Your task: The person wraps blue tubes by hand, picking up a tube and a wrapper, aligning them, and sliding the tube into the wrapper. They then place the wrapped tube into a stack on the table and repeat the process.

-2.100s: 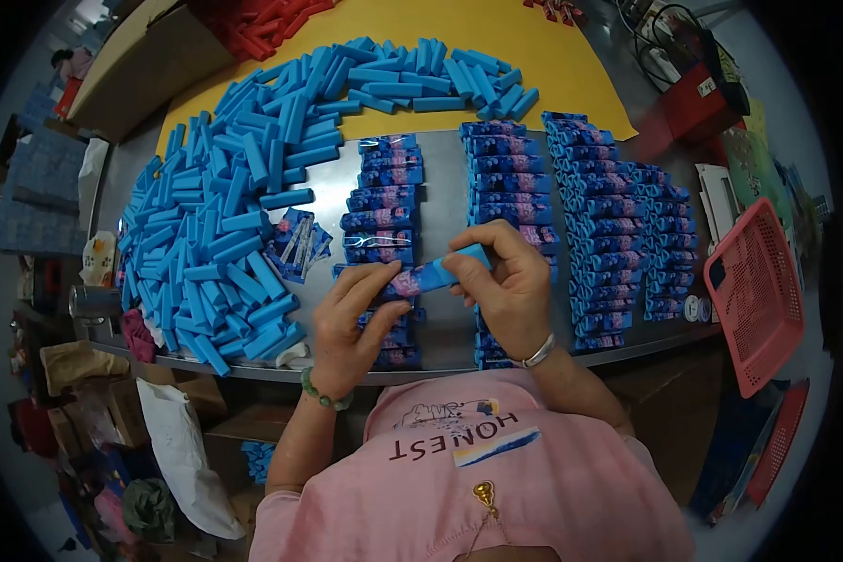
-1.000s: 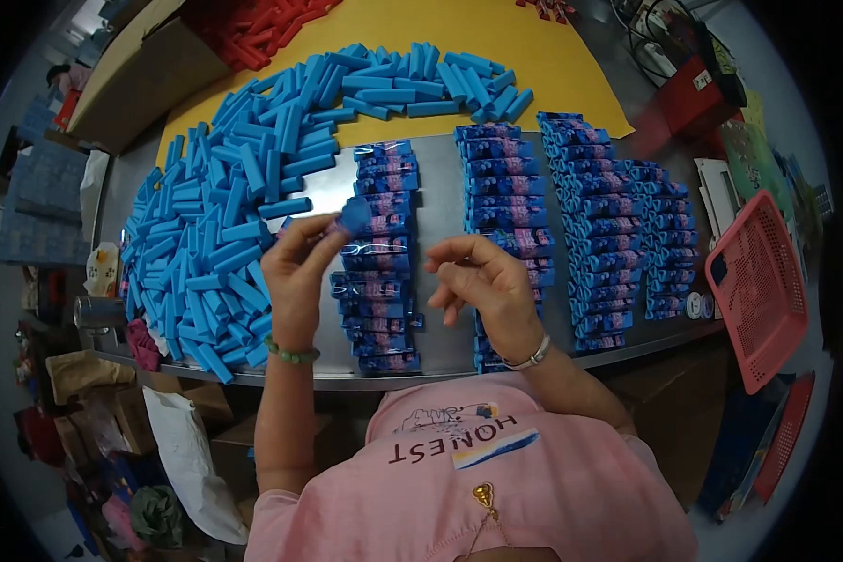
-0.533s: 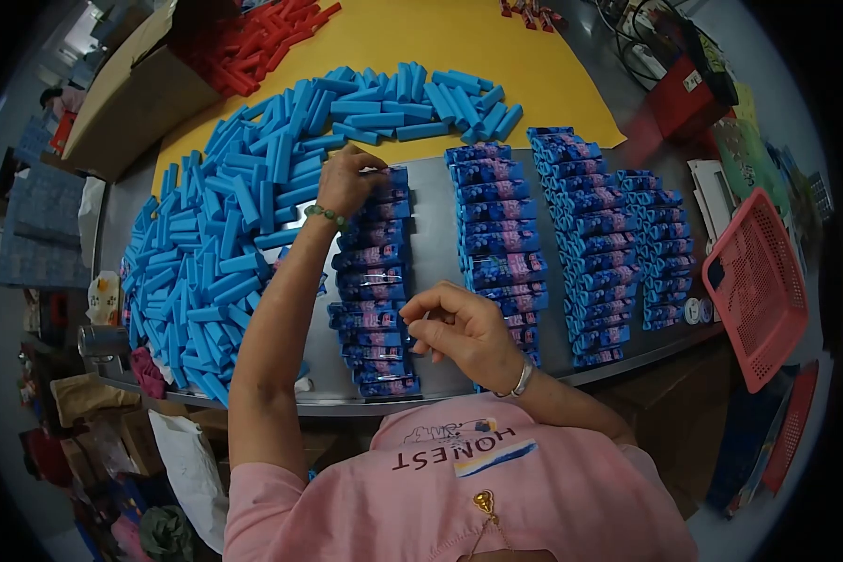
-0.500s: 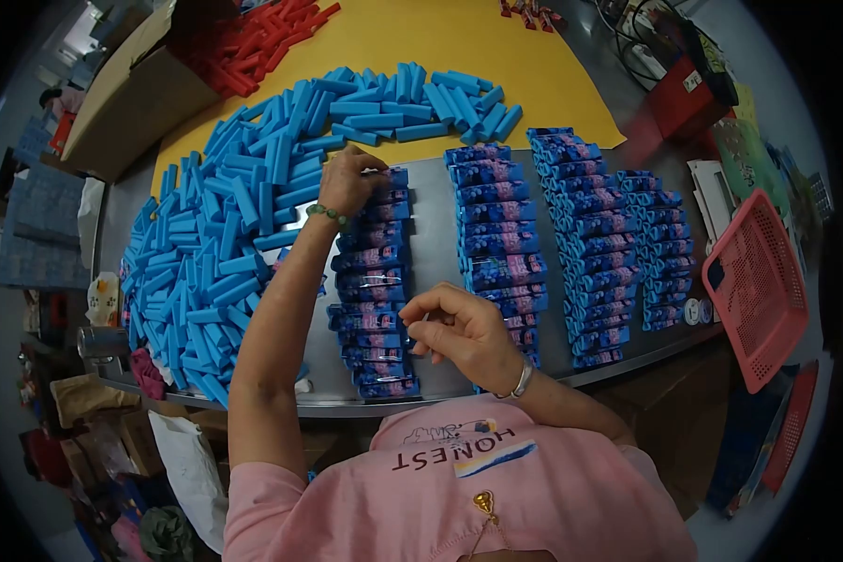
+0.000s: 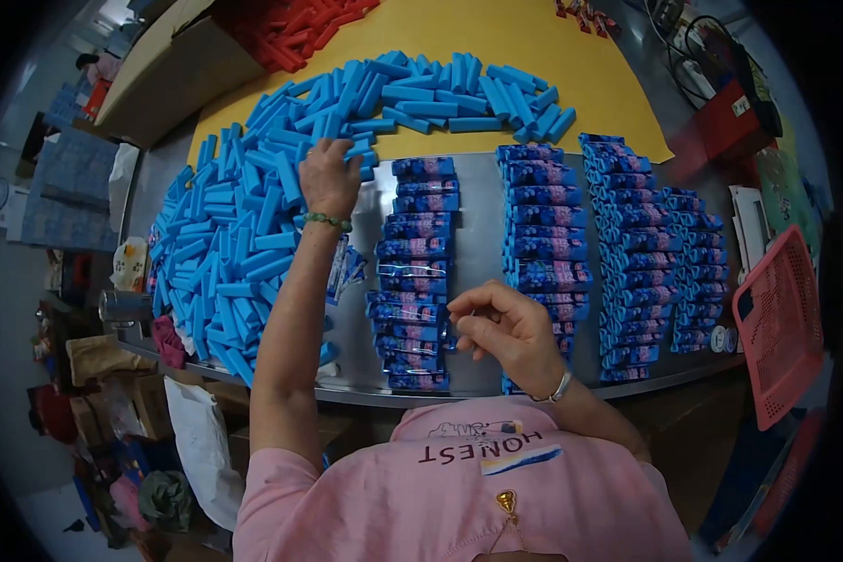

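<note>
My left hand (image 5: 328, 180), with a green bead bracelet, is over the right part of a pile of blue sticks (image 5: 244, 211). Its thumb stands apart from the fingers, whose tips touch the sticks. My right hand (image 5: 508, 337), wearing a metal watch, is curled with thumb and forefinger close together; anything between them is too small to make out. It is beside a column of dark blue and pink wrapped packets (image 5: 412, 248). More packet columns (image 5: 548, 220) lie to the right. A few flat wrappers (image 5: 347, 269) are by my left forearm.
A yellow sheet (image 5: 618, 117) covers the back of the metal table (image 5: 482, 178). Red sticks (image 5: 290, 37) lie by a cardboard box (image 5: 173, 80) at the back left. On the right are a pink basket (image 5: 782, 328) and a red box (image 5: 721, 122). Another person (image 5: 98, 67) is far left.
My left hand has moved left from the top of the nearest packet column onto the blue sticks. The view has shifted; my right hand keeps its curled shape beside the column.
</note>
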### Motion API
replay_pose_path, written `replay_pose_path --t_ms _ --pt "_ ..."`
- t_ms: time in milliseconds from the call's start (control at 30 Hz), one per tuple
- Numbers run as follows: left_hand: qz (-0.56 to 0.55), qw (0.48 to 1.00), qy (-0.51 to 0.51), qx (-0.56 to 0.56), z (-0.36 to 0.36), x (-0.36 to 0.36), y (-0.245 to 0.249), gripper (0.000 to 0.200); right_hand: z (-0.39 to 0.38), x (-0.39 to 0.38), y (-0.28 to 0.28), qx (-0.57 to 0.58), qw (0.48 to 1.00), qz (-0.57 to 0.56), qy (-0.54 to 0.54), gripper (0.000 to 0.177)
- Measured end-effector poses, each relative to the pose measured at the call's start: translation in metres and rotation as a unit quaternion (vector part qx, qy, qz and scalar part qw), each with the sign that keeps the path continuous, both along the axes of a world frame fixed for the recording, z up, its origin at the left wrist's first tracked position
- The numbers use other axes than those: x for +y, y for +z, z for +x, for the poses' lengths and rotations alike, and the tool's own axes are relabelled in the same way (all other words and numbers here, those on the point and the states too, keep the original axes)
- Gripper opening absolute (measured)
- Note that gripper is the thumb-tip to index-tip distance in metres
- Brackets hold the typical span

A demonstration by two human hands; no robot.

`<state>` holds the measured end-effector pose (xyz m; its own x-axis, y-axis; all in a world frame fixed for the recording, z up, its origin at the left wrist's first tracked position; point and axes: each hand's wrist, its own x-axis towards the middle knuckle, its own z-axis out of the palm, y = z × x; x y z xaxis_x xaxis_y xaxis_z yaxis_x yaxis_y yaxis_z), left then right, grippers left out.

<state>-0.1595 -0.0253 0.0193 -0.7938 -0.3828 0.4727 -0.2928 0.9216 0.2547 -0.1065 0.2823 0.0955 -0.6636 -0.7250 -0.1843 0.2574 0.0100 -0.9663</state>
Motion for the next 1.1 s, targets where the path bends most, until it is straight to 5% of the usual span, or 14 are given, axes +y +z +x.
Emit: replay_pose_path --t_ms 133,433,567,633,700,833,1000,1067,1100 --pt "-0.124 0.964 0.219 -0.085 0.021 -0.020 0.010 0.039 0.002 -0.002 -0.001 0.003 1.000 -0.002 0.013 0.014" --pt "-0.060 0.942 0.287 -0.165 0.036 -0.038 0.011 0.047 0.007 -0.004 0.001 0.029 0.999 0.003 0.014 0.013" --pt "-0.011 0.959 0.271 -0.084 0.045 -0.041 0.010 0.043 0.007 -0.001 0.000 0.029 1.000 0.005 0.007 0.015" --pt "0.219 0.965 0.108 0.094 0.063 -0.025 0.026 0.032 0.005 0.001 -0.004 0.029 1.000 0.010 0.003 0.015" --pt "0.293 0.943 -0.047 0.152 0.082 0.017 0.047 0.026 0.001 0.000 -0.009 0.047 0.997 -0.019 -0.056 0.020" --pt "0.302 0.923 -0.232 0.054 0.125 0.101 0.091 0.027 -0.007 -0.008 -0.008 0.048 0.993 -0.041 -0.104 0.031" --pt "0.309 0.916 -0.257 0.020 0.146 0.142 0.090 0.032 -0.005 -0.005 -0.014 -0.055 0.996 -0.068 -0.009 0.029" --pt "0.492 0.827 -0.230 0.144 0.149 0.151 0.085 0.033 -0.004 -0.004 -0.019 -0.188 0.973 -0.133 0.007 0.029" --pt "0.490 0.828 -0.231 0.146 0.150 0.153 0.083 0.033 -0.003 -0.004 -0.023 -0.187 0.973 -0.134 0.008 0.029"
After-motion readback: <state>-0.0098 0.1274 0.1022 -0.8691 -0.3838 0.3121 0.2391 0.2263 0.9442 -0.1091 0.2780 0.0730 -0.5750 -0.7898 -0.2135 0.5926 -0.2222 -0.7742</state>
